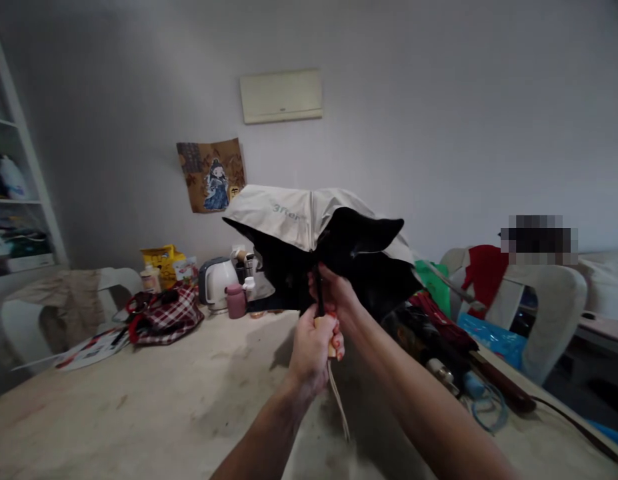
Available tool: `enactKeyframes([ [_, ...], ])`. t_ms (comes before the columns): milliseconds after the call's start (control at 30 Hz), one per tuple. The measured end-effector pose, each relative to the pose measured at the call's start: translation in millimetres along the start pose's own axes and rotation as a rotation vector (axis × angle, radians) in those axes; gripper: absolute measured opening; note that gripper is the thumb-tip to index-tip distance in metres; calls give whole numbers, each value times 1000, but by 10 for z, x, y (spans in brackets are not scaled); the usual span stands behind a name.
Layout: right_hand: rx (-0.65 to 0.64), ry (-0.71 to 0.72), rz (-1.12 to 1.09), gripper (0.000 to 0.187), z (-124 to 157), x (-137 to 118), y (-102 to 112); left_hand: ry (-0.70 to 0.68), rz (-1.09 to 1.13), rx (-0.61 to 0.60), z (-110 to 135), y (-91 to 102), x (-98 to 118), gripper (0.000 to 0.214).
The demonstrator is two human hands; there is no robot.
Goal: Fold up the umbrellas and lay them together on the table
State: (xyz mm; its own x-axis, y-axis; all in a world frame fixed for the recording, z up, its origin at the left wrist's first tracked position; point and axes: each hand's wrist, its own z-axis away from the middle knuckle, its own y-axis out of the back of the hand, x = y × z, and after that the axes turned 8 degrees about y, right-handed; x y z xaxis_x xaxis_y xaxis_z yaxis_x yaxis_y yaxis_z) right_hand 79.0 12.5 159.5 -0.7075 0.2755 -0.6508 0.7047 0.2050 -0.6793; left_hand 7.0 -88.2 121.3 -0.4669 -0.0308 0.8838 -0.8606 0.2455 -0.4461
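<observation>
I hold a folding umbrella (309,220) up over the table, its canopy beige outside and black inside, half spread. My left hand (311,347) is closed round the pale wooden handle (325,333) at the bottom of the shaft. A light wrist cord (339,400) hangs from the handle. My right hand (336,290) is closed on the black shaft just above, under the canopy, its fingertips partly hidden by the black fabric.
A worn beige table (163,400) carries a plaid bag (163,317), a white kettle (216,283), a pink bottle (235,300), a yellow packet (161,260) and papers. Dark bags, cables and a blue bag lie at right. White chairs stand left and right; shelves at far left.
</observation>
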Motion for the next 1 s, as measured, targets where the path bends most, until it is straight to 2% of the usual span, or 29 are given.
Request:
enactKeyframes([
  [67,-43,-63,19,21,70,31,-19,-53,-95,38,-26,42,-64,29],
  [133,-46,-46,14,20,88,9,-63,-84,-151,35,-33,78,-112,26],
  [233,-58,-13,-8,19,17,-93,-174,-114,-182,29,1,99,-142,27],
  [400,-34,6,-85,19,-149,-282,-360,-142,-377,73,97,105,-191,28],
  [567,-25,-21,-122,19,-240,-397,-420,-142,-356,62,135,103,-303,36],
  [733,-8,-38,-161,19,-338,-510,-455,-90,-308,114,162,101,-420,46],
  [867,-49,-45,-169,17,-344,-556,-524,-113,-302,134,166,90,-368,41],
  [1000,-88,-52,-136,18,-309,-545,-609,-170,-356,114,145,57,-175,30],
])
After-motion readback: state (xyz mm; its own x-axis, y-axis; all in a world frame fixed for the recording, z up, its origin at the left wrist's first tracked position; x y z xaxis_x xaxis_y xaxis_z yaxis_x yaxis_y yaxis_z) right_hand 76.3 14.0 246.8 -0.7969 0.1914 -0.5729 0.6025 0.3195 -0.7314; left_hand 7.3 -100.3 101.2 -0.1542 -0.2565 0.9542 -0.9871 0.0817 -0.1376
